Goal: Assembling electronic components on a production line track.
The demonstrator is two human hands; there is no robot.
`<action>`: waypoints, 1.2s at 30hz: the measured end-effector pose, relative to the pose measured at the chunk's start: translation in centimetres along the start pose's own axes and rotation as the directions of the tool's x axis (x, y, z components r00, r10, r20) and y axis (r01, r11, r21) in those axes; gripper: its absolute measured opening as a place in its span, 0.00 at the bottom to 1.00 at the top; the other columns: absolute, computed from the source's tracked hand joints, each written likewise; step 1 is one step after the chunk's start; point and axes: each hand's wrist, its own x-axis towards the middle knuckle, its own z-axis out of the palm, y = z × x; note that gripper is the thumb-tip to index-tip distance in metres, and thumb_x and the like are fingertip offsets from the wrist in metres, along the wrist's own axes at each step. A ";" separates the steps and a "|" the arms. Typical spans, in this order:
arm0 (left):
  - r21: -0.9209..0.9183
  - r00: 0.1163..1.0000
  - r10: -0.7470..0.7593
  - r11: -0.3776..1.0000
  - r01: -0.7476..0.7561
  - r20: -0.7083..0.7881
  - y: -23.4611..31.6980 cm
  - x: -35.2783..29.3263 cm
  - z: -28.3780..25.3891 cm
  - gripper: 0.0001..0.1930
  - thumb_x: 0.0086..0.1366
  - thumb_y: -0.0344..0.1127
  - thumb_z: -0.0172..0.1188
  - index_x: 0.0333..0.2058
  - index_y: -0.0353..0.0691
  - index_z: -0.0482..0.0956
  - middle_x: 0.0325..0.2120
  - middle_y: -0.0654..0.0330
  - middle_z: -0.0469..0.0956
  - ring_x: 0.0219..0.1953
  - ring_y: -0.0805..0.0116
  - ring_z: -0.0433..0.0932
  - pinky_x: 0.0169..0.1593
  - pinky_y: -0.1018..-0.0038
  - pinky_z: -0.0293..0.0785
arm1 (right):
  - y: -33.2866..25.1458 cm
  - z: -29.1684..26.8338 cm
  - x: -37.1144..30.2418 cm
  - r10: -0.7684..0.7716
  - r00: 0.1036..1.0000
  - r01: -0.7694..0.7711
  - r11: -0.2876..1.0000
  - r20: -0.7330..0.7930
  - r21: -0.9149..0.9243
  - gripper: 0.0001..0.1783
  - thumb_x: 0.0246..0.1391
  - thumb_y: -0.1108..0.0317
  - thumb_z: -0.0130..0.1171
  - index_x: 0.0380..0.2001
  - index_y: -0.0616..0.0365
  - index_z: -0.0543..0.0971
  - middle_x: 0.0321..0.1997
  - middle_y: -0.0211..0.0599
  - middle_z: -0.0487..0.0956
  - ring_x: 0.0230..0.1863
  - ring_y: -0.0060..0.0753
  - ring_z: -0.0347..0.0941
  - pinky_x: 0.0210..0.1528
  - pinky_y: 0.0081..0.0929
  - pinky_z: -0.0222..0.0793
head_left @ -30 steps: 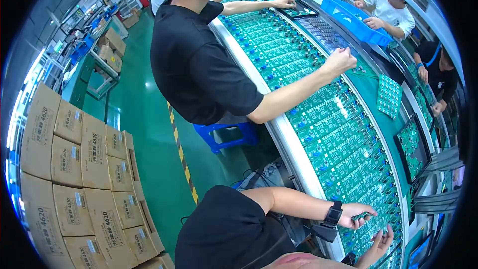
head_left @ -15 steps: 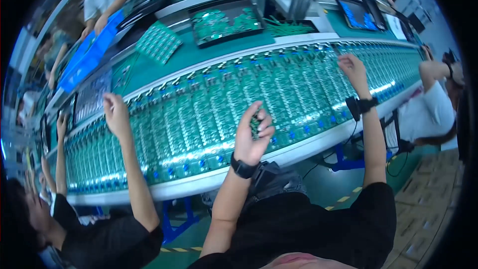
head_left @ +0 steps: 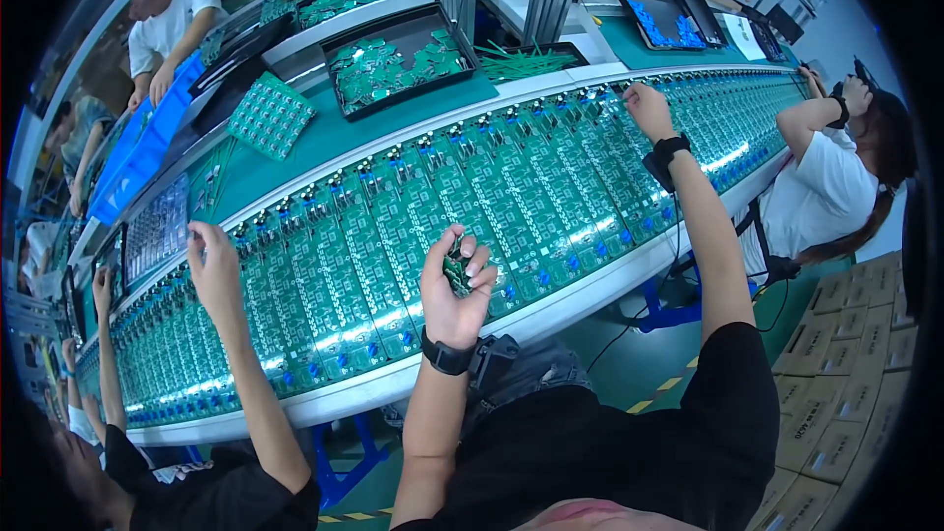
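A row of long green circuit boards point(head_left: 383, 236) runs side by side along the line, with small metal-topped parts at their far ends and blue parts at their near ends. Palm up above the boards, my left hand point(head_left: 454, 300) curls around several small green circuit boards point(head_left: 458, 273). My right hand point(head_left: 651, 116) reaches to the far ends of the row, its fingertips pinched together close to the upright parts there. Whatever those fingertips hold is too small to make out.
Beyond the row stand a black tray point(head_left: 398, 64) of small green boards, a board panel point(head_left: 271, 116), a tray of blue parts point(head_left: 671, 25) and a blue bin point(head_left: 147, 143). A co-worker's hand point(head_left: 214, 261) hovers over the boards at left; another person point(head_left: 831, 177) sits at right.
My view has swung, shifting most of the scene leftward. My right hand has moved slightly farther over the boards' far ends. My left hand still holds the small boards.
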 end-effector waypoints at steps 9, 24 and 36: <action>-0.017 1.000 0.012 1.000 -0.012 0.002 -0.1 0.3 -0.4 0.05 0.61 0.33 0.49 0.33 0.39 0.67 0.20 0.65 0.63 0.20 0.76 0.59 0.20 0.82 0.55 | 0.6 1.2 0.9 -0.031 0.999 0.030 0.999 -0.029 -0.026 0.07 0.37 0.77 0.56 0.25 0.58 0.75 0.20 0.40 0.75 0.24 0.37 0.73 0.27 0.30 0.67; -0.011 1.000 0.013 1.000 -0.013 0.005 -0.1 0.2 -0.6 0.07 0.60 0.34 0.49 0.35 0.38 0.68 0.23 0.63 0.65 0.23 0.74 0.61 0.23 0.80 0.58 | -0.2 2.1 2.5 -0.065 0.996 0.075 0.979 0.059 -0.192 0.05 0.39 0.75 0.49 0.21 0.57 0.75 0.24 0.47 0.75 0.30 0.50 0.72 0.32 0.41 0.67; -0.062 0.996 0.042 0.997 -0.037 0.082 -0.4 0.4 0.3 0.23 0.59 0.35 0.46 0.53 0.34 0.62 0.54 0.52 0.62 0.59 0.57 0.57 0.59 0.63 0.57 | -18.1 -5.8 -5.0 -0.370 0.914 0.303 0.895 0.166 0.326 0.09 0.46 0.69 0.57 0.33 0.59 0.75 0.33 0.38 0.75 0.31 0.36 0.71 0.32 0.30 0.67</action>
